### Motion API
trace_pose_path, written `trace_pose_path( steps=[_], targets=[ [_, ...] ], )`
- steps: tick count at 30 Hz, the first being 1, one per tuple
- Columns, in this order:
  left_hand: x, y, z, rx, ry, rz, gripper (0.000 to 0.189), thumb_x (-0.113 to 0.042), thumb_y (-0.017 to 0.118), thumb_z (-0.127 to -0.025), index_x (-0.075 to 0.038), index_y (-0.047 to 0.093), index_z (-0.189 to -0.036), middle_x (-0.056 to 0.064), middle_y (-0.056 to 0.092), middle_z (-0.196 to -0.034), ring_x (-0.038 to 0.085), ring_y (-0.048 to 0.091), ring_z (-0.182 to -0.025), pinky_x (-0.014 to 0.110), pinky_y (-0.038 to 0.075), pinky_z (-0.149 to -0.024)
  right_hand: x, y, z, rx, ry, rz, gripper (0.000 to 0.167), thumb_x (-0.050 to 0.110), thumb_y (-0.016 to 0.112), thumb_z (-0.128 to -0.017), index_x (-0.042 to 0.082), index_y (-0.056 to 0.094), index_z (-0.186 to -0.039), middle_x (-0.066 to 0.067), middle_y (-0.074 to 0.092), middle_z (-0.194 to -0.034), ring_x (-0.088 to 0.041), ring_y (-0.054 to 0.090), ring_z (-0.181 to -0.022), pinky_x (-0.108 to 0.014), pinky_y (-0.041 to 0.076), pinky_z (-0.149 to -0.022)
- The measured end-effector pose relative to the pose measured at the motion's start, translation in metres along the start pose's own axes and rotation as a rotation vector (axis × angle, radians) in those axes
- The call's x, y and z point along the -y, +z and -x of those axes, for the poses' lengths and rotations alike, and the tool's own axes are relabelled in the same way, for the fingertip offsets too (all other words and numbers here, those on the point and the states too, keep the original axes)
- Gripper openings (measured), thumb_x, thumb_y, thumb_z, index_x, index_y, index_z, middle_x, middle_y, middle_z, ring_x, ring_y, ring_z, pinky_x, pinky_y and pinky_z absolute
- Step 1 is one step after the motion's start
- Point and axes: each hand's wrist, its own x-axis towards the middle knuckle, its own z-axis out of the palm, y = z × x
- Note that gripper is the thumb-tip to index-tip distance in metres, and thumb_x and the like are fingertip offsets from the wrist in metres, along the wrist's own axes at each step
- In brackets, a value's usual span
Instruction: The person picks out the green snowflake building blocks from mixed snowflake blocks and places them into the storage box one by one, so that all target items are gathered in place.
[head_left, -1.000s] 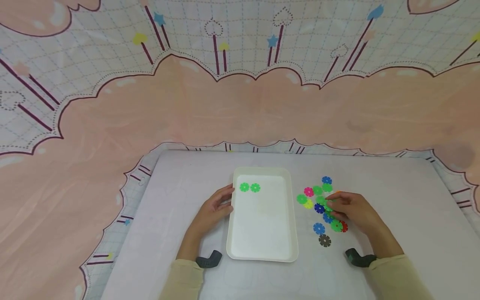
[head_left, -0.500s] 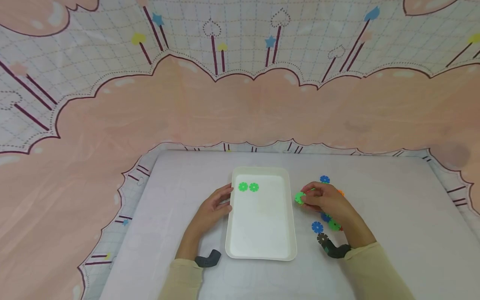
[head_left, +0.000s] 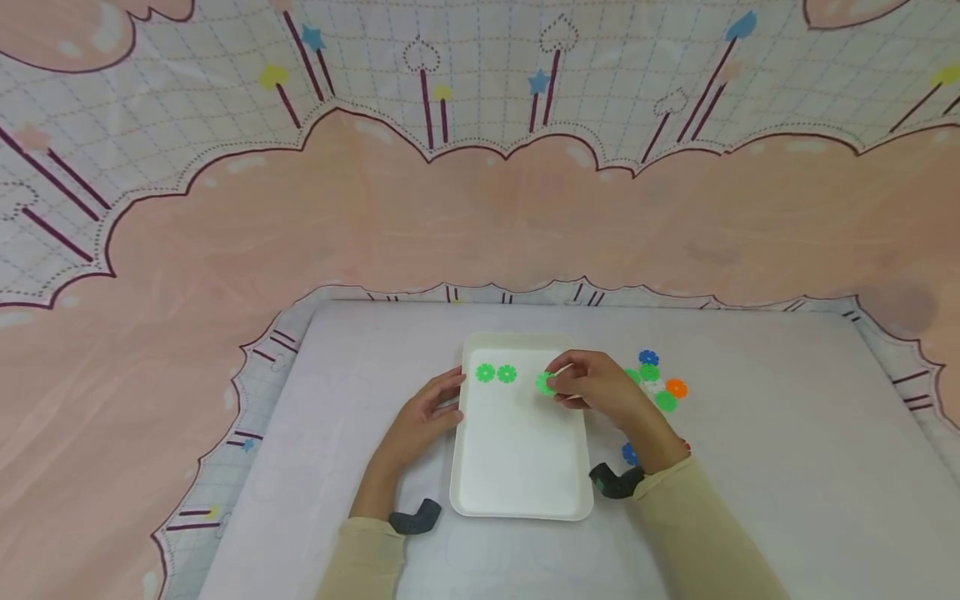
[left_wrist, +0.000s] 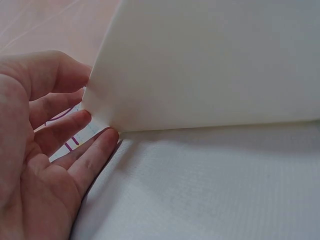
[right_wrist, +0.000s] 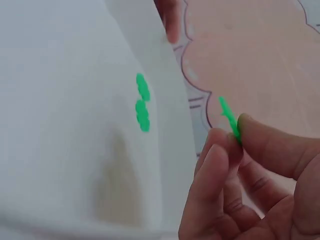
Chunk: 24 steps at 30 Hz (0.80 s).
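Note:
A white rectangular tray (head_left: 517, 467) lies on the table with two green snowflake discs (head_left: 497, 373) side by side near its far left corner. My left hand (head_left: 423, 421) touches the tray's left side; in the left wrist view its fingertips (left_wrist: 82, 120) rest against the outer wall, fairly straight. Over the tray's far right part, my right hand (head_left: 600, 387) pinches another green snowflake disc (right_wrist: 229, 117) between thumb and fingers. The right wrist view shows this disc edge-on, held above the tray floor.
Right of the tray lies a loose group of snowflake discs: a blue disc (head_left: 648, 357), an orange disc (head_left: 677, 388), a green disc (head_left: 666, 402) and others. My right forearm hides part of the group. A patterned cloth (head_left: 525, 217) hangs behind the white table (head_left: 787, 417).
My right hand has picked a green snowflake disc from the group and carried it left over the tray. My left hand has stayed at the tray's left side.

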Motion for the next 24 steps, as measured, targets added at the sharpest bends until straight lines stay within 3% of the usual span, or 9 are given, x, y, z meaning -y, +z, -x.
trace_pose_path(
  steps=[8, 18, 24],
  targets=[
    [0.002, 0.000, 0.000, 0.000, 0.006, -0.004, 0.054, -0.003, 0.066, -0.095, -0.003, 0.051, -0.147, 0.008, 0.039, -0.163, 0.035, 0.045, -0.145, 0.023, 0.048, -0.109, 0.006, 0.032, -0.019, -0.045, 0.086, 0.023, 0.020, 0.018, 0.078, -0.090, 0.006, 0.071, -0.104, -0.008, 0.071, -0.091, -0.020, 0.068, -0.077, -0.026, 0.060, -0.071],
    [0.003, -0.001, 0.000, 0.008, 0.008, 0.005, 0.055, -0.002, 0.066, -0.095, -0.003, 0.050, -0.148, 0.006, 0.039, -0.163, 0.034, 0.045, -0.146, 0.026, 0.048, -0.110, 0.005, 0.060, -0.039, -0.042, 0.031, 0.054, 0.017, 0.016, 0.081, -0.085, 0.005, 0.071, -0.093, -0.004, 0.070, -0.072, -0.014, 0.063, -0.062, -0.022, 0.050, -0.057],
    [0.004, -0.001, -0.001, 0.012, 0.007, 0.010, 0.055, -0.002, 0.065, -0.095, -0.004, 0.050, -0.148, 0.007, 0.038, -0.163, 0.035, 0.044, -0.146, 0.026, 0.048, -0.110, 0.000, 0.067, -0.053, -0.067, 0.101, 0.072, 0.017, 0.016, 0.084, -0.083, 0.007, 0.071, -0.091, -0.004, 0.070, -0.070, -0.012, 0.065, -0.059, -0.022, 0.051, -0.055]
  ],
)
